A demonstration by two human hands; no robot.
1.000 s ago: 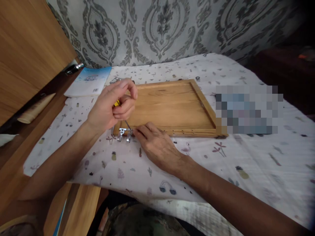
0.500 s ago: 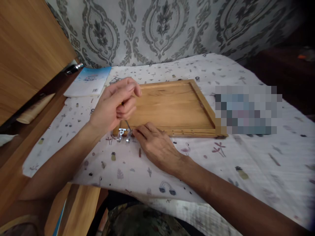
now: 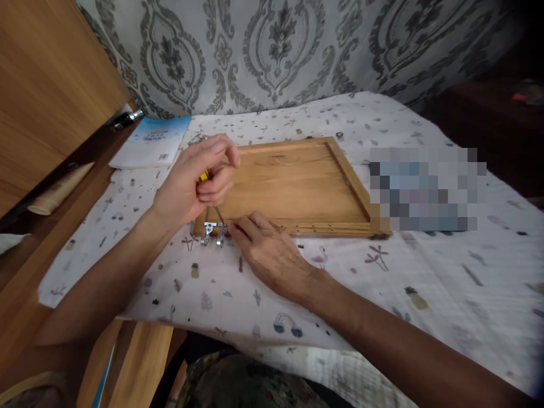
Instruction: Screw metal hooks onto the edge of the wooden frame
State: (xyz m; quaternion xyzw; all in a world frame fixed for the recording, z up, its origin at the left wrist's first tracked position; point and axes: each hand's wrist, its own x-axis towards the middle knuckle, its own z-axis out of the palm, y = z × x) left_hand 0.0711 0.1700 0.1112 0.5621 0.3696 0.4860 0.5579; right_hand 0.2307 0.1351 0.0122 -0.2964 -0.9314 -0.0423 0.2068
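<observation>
My left hand (image 3: 198,178) is closed around a screwdriver (image 3: 204,176); its yellow handle shows between the fingers and its thin shaft slants down to a metal bracket (image 3: 212,231) with two curled hooks. That bracket sits on the near edge of a framed wooden panel (image 3: 293,181), close to its left corner. My right hand (image 3: 272,249) lies over the same edge, fingers bent together beside the bracket's right side. Whatever its fingertips pinch is hidden. Several small dark holes run along the near edge to the right.
A patterned white cloth (image 3: 340,283) covers the table. At the back left lies a blue-and-white book (image 3: 153,141). A blurred-out item (image 3: 425,190) is right of the panel. A wooden cabinet (image 3: 55,85) stands at left, with a tube (image 3: 62,188) beside it.
My left hand has turned slightly, so the yellow handle shows more and the shaft leans a little differently. My right hand and the panel stay in place.
</observation>
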